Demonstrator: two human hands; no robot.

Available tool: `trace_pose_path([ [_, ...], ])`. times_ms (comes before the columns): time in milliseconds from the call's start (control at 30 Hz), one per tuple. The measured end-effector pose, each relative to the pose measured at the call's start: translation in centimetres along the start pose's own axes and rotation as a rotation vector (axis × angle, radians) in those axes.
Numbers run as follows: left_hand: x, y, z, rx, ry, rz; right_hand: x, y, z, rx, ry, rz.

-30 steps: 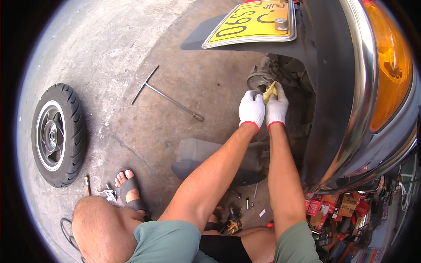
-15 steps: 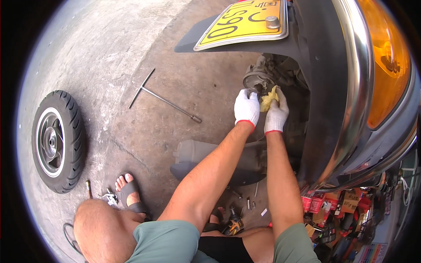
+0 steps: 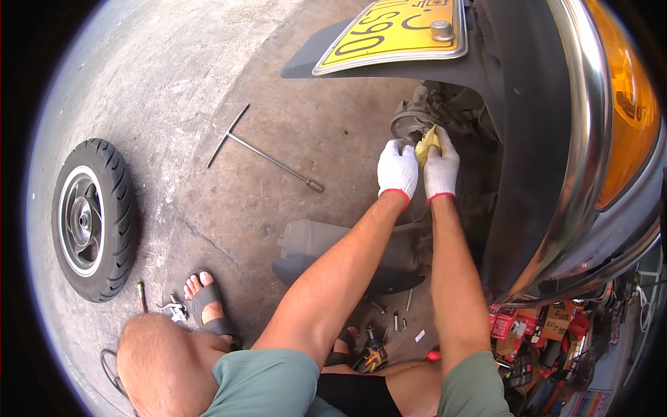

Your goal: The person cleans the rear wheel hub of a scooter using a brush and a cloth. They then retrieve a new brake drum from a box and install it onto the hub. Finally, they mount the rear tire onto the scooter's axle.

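**Rag work at the bare rear hub: where it could slip**

Both hands are in white gloves with red cuffs, pressed side by side against the exposed rear hub (image 3: pixel 415 124) of the scooter, just below the yellow plate (image 3: pixel 392 31). The left hand (image 3: pixel 397 169) is curled against the hub's near side; the right hand (image 3: pixel 440 165) is clenched on a yellow rag (image 3: pixel 426 141), which sits bunched between the two gloves and touches the hub. Whether the left hand also pinches a corner of the rag, I cannot tell.

Judged from this, the main risk is the rag snagging. The hub is crowded with grimy metal parts, and a fold of cloth caught on an edge or stud would jerk the fingers into the metal. The gloves look thin, so they would soften little.

A second risk is reach. Both arms stretch well forward of the hub's nearest support, and the person crouches in an open sandal (image 3: pixel 206 306), so a sudden slip of the rag could pitch weight toward the black fender (image 3: pixel 528 139) above the hub.

A third is the floor below the hub: loose bolts (image 3: pixel 397 321) and small tools lie near the knees, easily kicked or lost. The removed wheel (image 3: pixel 94 219) and the T-handle wrench (image 3: pixel 264 156) lie well left of the hub, out of harm's way.
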State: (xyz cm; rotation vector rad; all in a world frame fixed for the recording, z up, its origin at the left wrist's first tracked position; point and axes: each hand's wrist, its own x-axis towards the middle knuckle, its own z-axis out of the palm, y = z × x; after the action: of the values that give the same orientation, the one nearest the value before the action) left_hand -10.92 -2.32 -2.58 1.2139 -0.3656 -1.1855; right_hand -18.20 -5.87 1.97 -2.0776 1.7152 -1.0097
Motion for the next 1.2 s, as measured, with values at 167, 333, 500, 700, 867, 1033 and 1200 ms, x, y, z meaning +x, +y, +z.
trace_pose_path([
  [167,0.2,-0.2,-0.1,0.014,0.016,0.015,-0.5,-1.1,-0.3,-0.149,-0.031,0.043],
  [333,0.4,0.0,-0.3,-0.037,-0.005,-0.065,-0.2,-2.2,-1.4,-0.178,-0.068,-0.138],
  [500,0.4,0.6,-0.6,-0.063,0.02,-0.005,-0.7,-5.8,-0.8,-0.444,-0.039,-0.188],
  [700,0.6,0.6,-1.1,-0.068,0.03,-0.004,0.8,-7.1,0.6,-0.896,-0.12,-0.06],
  [867,1.1,0.4,-1.9,-0.027,0.037,0.024,1.1,-8.1,0.8,-0.93,-0.203,-0.144],
  [1033,0.6,1.0,-1.1,-0.044,0.049,0.022,1.5,-5.9,0.6,-0.888,-0.187,-0.145],
  [1200,0.9,0.7,-1.6,-0.023,0.023,0.0,0.7,-7.6,1.1,-0.915,-0.18,-0.025],
])
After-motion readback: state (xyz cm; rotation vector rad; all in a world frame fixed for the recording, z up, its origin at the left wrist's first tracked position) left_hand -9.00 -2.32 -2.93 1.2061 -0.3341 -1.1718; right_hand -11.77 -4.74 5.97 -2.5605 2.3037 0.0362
